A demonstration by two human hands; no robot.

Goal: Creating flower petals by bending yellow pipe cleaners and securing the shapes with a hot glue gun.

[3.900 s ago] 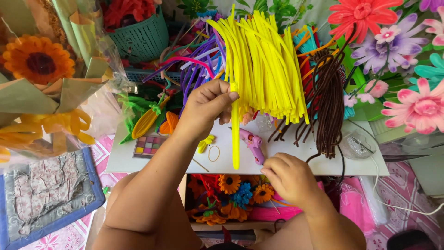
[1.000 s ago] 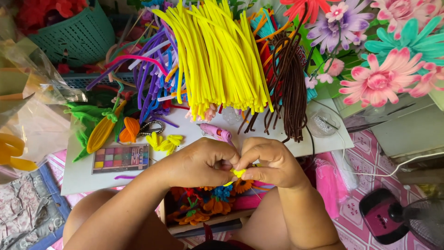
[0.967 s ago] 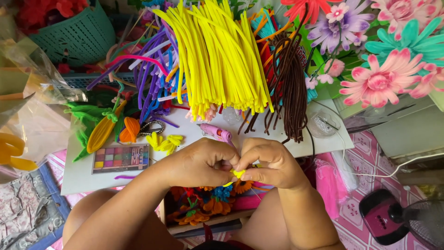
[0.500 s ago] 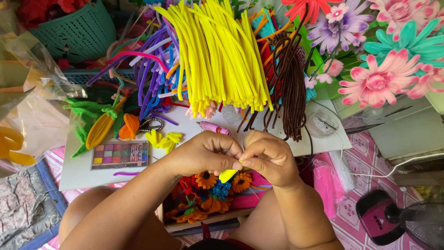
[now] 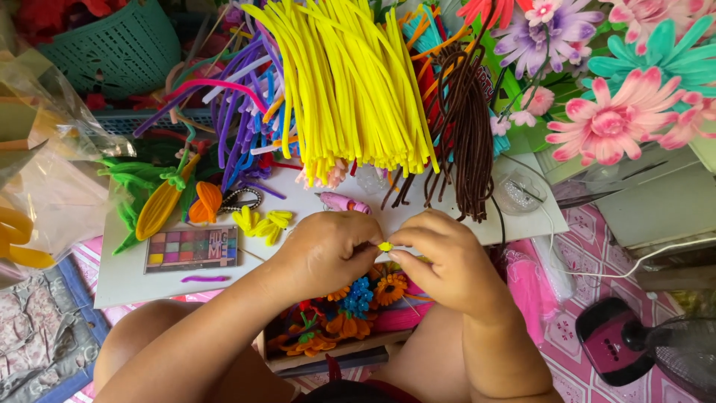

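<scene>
My left hand (image 5: 328, 250) and my right hand (image 5: 440, 257) meet over the front edge of a white board (image 5: 130, 280). Both pinch a small yellow pipe-cleaner piece (image 5: 385, 245) between their fingertips; only its tip shows. A thick bundle of yellow pipe cleaners (image 5: 347, 82) lies on the board just beyond my hands. Several small bent yellow pieces (image 5: 261, 222) rest on the board to the left of my left hand.
Brown pipe cleaners (image 5: 466, 142) and purple ones (image 5: 235, 104) flank the yellow bundle. A colour palette (image 5: 192, 248), an orange and yellow petal shape (image 5: 179, 201), a green basket (image 5: 119, 45), paper flowers (image 5: 615, 119), a box of small finished flowers (image 5: 343, 313) and a pink fan (image 5: 634, 347) surround me.
Earlier my left hand was raised at the yellow bundle and my right hand hung low. Both hands have since come together at the board's front edge and keep working the small yellow piece.
</scene>
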